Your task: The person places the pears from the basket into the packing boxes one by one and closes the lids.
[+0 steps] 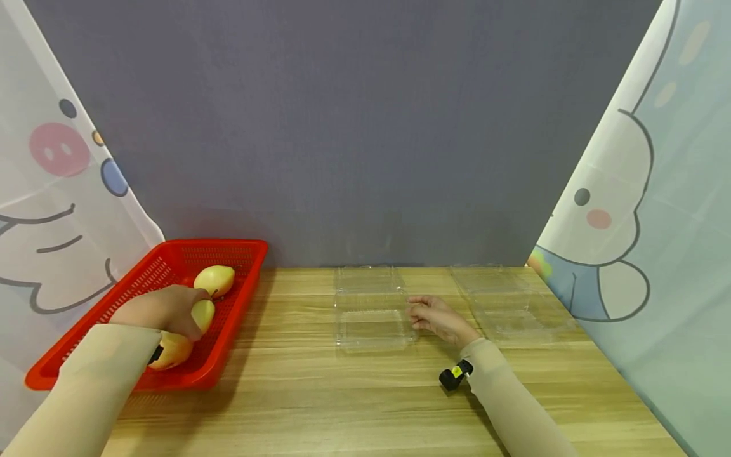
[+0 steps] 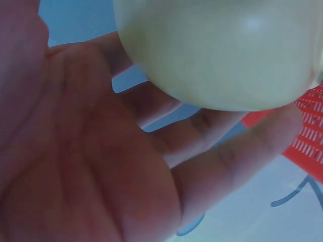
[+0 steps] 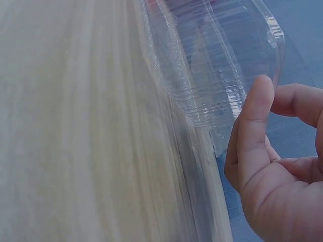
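My left hand (image 1: pixel 165 308) reaches into the red plastic basket (image 1: pixel 259 254) and grips a pale yellow pear (image 1: pixel 202 314). In the left wrist view the smooth underside of that pear (image 2: pixel 217 60) fills the top, with the fingers (image 2: pixel 237 156) curving beneath it. A second pear (image 1: pixel 214 279) with a dark stem lies just beyond, and another pear (image 1: pixel 171 352) sits under the wrist. My right hand (image 1: pixel 436 317) holds the right edge of an open clear plastic box (image 1: pixel 374 346), with thumb and forefinger at its rim in the right wrist view.
A second open clear box (image 1: pixel 514 314) stands farther right on the wooden table (image 1: pixel 320 406). Behind the table rises a grey panel (image 1: pixel 365 139). Cartoon-printed cloths hang on the left (image 1: pixel 51 254) and right (image 1: pixel 657 190).
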Demonstrator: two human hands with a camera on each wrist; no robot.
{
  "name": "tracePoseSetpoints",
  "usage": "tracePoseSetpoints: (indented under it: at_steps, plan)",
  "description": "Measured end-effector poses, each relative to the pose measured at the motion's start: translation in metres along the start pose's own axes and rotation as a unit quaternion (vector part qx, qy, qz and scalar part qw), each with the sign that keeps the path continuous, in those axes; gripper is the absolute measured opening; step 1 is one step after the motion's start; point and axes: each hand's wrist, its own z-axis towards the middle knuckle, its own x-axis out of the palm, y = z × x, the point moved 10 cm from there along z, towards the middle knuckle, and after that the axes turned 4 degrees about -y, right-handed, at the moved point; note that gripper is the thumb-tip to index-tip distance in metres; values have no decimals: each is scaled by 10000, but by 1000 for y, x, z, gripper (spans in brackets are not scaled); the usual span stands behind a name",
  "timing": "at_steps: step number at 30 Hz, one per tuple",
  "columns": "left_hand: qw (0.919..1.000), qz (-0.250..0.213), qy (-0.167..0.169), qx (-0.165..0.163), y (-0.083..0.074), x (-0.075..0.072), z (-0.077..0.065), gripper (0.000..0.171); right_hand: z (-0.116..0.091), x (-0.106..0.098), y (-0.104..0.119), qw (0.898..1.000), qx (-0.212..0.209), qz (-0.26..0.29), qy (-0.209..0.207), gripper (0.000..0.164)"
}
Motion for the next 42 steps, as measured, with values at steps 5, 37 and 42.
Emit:
tracePoseSetpoints:
  at_steps: [5, 37, 42]
  plan:
    - [9994, 142, -164, 272, -8, -7, 3, 75, 0, -1, 0, 10000, 4, -6, -30, 51]
    - [9824, 163, -1402, 1226, -52, -29, 6, 73, 1, 0, 0, 10000, 9, -6, 12, 52]
    - [9765, 2, -1567, 1479, -63, -29, 9, 62, 1, -1, -1, 10000, 45, -19, -23, 52]
